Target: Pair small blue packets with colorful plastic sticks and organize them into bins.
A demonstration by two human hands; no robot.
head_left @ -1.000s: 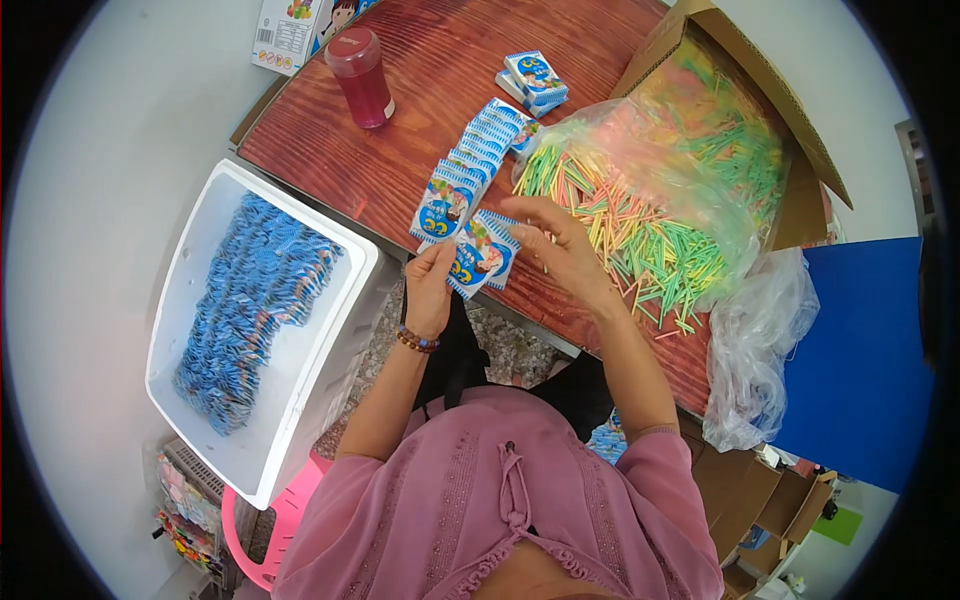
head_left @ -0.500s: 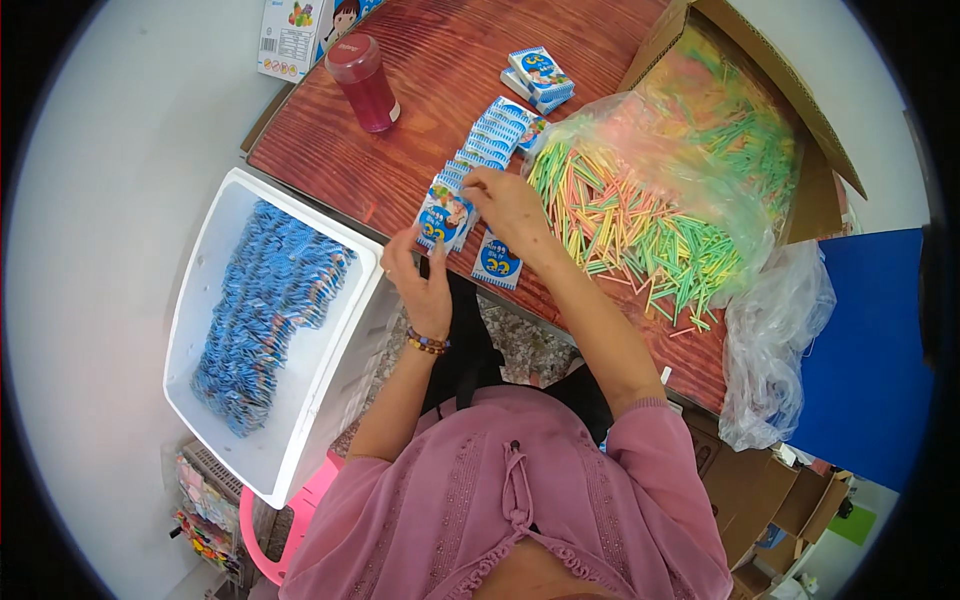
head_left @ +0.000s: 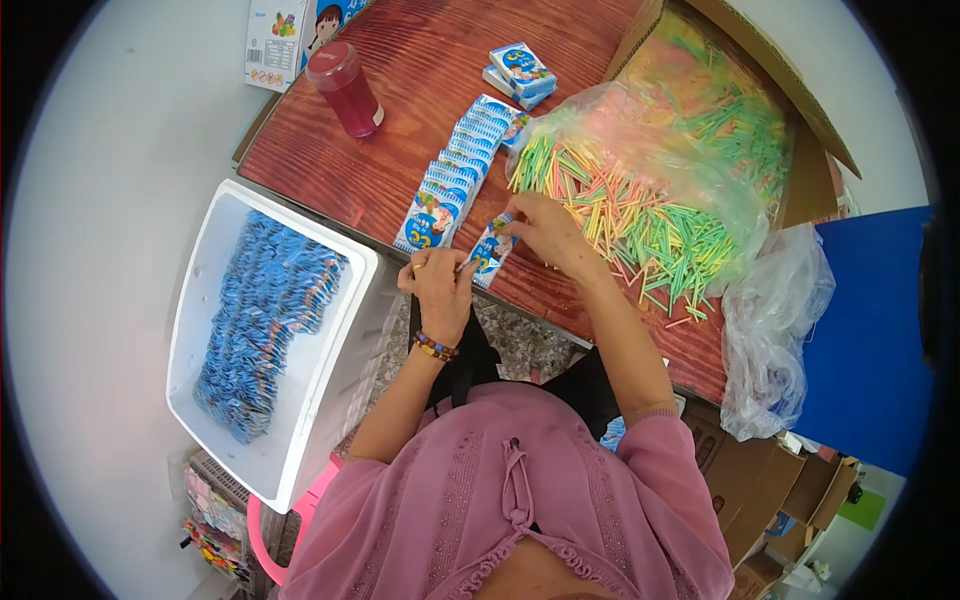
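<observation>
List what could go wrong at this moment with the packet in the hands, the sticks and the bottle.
1. The small blue packet is held by both the left hand and the right hand near the table edge; a slip could drop it off the table.
2. The coloured sticks spill loosely from the plastic bag; the right forearm might sweep some off.
3. The red bottle stands near the far table edge; a knock could tip it.

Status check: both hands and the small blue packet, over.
Left hand and right hand both gripping small blue printed packet above red-brown wooden table. Row of matching packets beside. Nothing blocking.
</observation>
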